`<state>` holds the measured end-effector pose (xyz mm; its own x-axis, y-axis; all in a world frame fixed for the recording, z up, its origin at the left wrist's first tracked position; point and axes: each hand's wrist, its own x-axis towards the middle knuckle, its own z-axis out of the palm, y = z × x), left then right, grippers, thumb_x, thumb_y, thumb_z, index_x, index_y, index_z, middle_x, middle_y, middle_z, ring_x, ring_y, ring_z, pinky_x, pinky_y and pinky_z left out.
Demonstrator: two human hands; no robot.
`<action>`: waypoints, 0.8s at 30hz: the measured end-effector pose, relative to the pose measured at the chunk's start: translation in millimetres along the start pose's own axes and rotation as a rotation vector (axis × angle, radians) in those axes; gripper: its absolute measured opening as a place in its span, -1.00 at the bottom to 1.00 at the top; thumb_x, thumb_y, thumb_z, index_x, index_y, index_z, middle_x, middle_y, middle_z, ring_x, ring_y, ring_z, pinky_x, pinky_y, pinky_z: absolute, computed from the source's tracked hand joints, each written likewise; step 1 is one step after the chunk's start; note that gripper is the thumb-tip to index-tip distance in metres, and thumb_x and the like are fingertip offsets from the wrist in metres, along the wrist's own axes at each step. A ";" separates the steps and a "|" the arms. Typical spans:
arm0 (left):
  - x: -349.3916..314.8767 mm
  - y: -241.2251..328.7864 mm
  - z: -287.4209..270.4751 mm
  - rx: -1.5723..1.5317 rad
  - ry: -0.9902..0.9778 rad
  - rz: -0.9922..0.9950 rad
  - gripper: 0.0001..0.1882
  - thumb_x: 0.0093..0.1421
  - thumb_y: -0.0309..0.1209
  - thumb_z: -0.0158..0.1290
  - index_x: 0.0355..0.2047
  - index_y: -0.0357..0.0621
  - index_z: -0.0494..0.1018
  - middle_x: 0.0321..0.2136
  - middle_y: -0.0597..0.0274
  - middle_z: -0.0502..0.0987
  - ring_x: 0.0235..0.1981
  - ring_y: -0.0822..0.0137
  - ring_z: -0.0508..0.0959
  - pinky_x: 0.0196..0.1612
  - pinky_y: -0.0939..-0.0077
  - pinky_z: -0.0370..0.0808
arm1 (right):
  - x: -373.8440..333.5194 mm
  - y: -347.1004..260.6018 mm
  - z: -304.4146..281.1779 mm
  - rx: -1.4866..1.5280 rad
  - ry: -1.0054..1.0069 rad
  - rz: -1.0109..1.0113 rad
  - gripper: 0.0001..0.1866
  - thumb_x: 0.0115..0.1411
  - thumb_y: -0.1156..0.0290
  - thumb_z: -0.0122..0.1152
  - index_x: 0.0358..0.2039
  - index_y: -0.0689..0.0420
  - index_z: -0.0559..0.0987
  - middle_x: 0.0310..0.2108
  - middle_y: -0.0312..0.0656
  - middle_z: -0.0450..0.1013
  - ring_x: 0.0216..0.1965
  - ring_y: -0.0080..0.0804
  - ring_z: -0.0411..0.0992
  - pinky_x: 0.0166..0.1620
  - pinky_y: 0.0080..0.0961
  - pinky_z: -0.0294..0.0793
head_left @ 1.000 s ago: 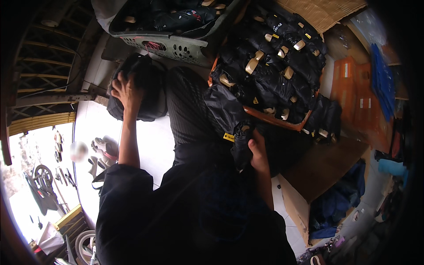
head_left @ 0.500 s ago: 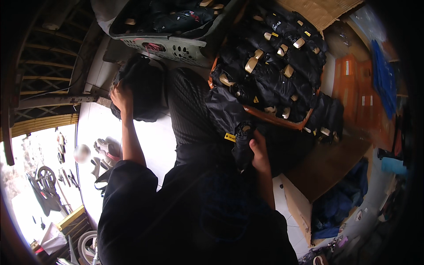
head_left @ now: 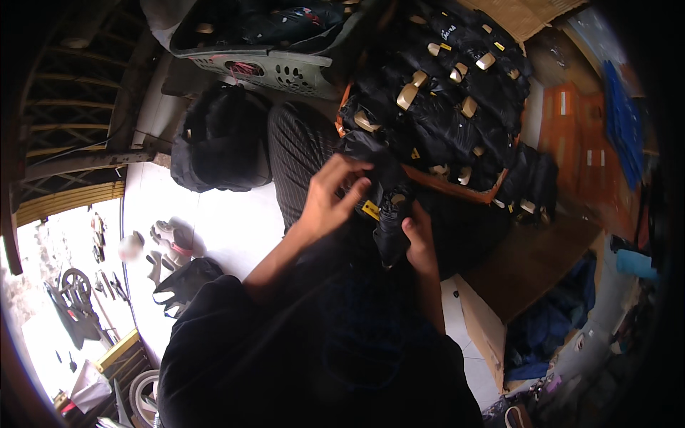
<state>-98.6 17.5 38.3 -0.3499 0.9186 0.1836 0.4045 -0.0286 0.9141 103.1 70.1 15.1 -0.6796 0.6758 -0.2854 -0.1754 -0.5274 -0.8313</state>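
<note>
My right hand [head_left: 419, 232] is closed around a black folding umbrella [head_left: 390, 228], upright in front of my chest, with a beige end showing at its top. A yellow tag [head_left: 371, 210] hangs at its left side. Loose black cloth [head_left: 385, 170] spreads just above the umbrella, over my right knee. My left hand [head_left: 334, 194] is at the left edge of this cloth, its fingers curled and thumb close to the fingertips, pinching the cloth as far as I can see. The fingertips are partly lost against the dark fabric.
An orange crate [head_left: 457, 191] full of black umbrellas with beige handles stands ahead right. Ahead left is a grey-green basket [head_left: 285, 77], with a black bag [head_left: 222, 146] below it. An open cardboard box [head_left: 479, 324] with dark blue cloth sits right. Sandals [head_left: 171, 239] lie left.
My left hand has left the black bag and swung right to the cloth by the umbrella. My right hand still holds the umbrella in nearly the same place.
</note>
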 end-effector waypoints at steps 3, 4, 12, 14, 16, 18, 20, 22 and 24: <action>-4.2 3.0 14.7 -0.038 -0.056 0.056 -0.67 0.07 -0.57 0.18 -0.11 -0.26 0.51 -0.24 0.08 0.50 -0.26 0.22 0.58 -0.20 0.46 0.51 | 4.8 -7.7 -0.8 -0.174 -0.052 -0.078 -0.24 0.17 0.09 0.28 0.24 0.33 0.30 0.12 -0.09 0.36 0.15 -0.36 0.29 0.24 -0.42 0.19; -4.4 2.7 17.9 -0.032 -0.056 0.093 -0.65 0.06 -0.57 0.18 -0.09 -0.26 0.50 -0.24 0.09 0.49 -0.26 0.23 0.58 -0.20 0.47 0.51 | 5.9 -12.6 1.3 -0.167 -0.062 -0.099 -0.20 0.13 0.08 0.32 0.24 0.33 0.30 0.15 -0.05 0.33 0.18 -0.31 0.27 0.26 -0.38 0.17; 14.0 6.2 5.2 0.003 -0.143 0.203 -0.61 -0.07 -0.50 0.30 -0.19 -0.29 0.54 -0.28 0.08 0.54 -0.23 0.18 0.57 -0.14 0.40 0.49 | 0.4 -11.3 -17.6 -0.280 -0.107 -0.215 -0.15 0.02 0.11 0.40 0.21 0.38 0.32 0.25 0.08 0.25 0.29 -0.16 0.19 0.31 -0.31 0.11; 17.6 -2.7 10.4 0.083 -0.142 0.284 -0.73 -0.05 -0.55 0.25 -0.28 -0.30 0.55 -0.33 0.10 0.56 -0.26 0.17 0.57 -0.16 0.41 0.47 | -2.9 -14.5 -17.1 -0.296 -0.071 -0.235 -0.21 0.05 0.17 0.39 0.19 0.37 0.34 0.21 0.05 0.29 0.27 -0.20 0.23 0.29 -0.32 0.14; 16.3 0.2 20.0 0.129 -0.092 0.244 -0.81 -0.02 -0.60 0.24 -0.34 -0.28 0.56 -0.39 0.14 0.57 -0.31 0.18 0.58 -0.19 0.41 0.47 | -6.4 -17.8 -15.6 -0.304 -0.022 -0.223 -0.29 0.07 0.25 0.37 0.17 0.34 0.36 0.16 0.01 0.34 0.23 -0.24 0.27 0.27 -0.34 0.17; 15.0 3.4 30.1 0.163 -0.052 0.212 -0.85 0.00 -0.62 0.23 -0.37 -0.26 0.57 -0.43 0.17 0.58 -0.35 0.20 0.58 -0.22 0.41 0.46 | -11.7 -21.4 -13.8 -0.304 0.048 -0.176 -0.37 0.10 0.33 0.35 0.14 0.31 0.39 0.09 -0.05 0.40 0.17 -0.29 0.32 0.24 -0.37 0.21; 14.4 5.7 38.8 0.184 -0.022 0.189 -0.86 0.03 -0.61 0.23 -0.36 -0.24 0.58 -0.44 0.18 0.58 -0.38 0.23 0.58 -0.24 0.42 0.44 | -14.6 -21.6 -15.4 -0.281 0.059 -0.169 -0.42 0.12 0.37 0.34 0.13 0.28 0.41 0.04 -0.10 0.42 0.12 -0.34 0.35 0.21 -0.40 0.24; 13.8 5.7 43.9 0.198 -0.016 0.274 -0.86 0.02 -0.63 0.24 -0.36 -0.23 0.58 -0.43 0.18 0.59 -0.38 0.24 0.57 -0.25 0.42 0.43 | -15.6 -20.6 -18.5 -0.310 0.081 -0.158 -0.45 0.13 0.38 0.34 0.11 0.26 0.43 0.02 -0.12 0.44 0.09 -0.37 0.37 0.19 -0.42 0.27; 12.4 6.8 47.9 0.206 -0.008 0.330 -0.85 0.02 -0.64 0.23 -0.36 -0.22 0.58 -0.42 0.18 0.59 -0.39 0.24 0.57 -0.25 0.42 0.42 | -16.1 -19.5 -22.1 -0.393 0.119 -0.141 -0.44 0.12 0.35 0.36 0.11 0.25 0.43 0.01 -0.12 0.44 0.08 -0.39 0.38 0.17 -0.44 0.28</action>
<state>-59.7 47.5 29.4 -0.1665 0.8760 0.4526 0.6557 -0.2445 0.7144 133.2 80.8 25.4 -0.5772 0.7941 -0.1903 0.0395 -0.2056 -0.9778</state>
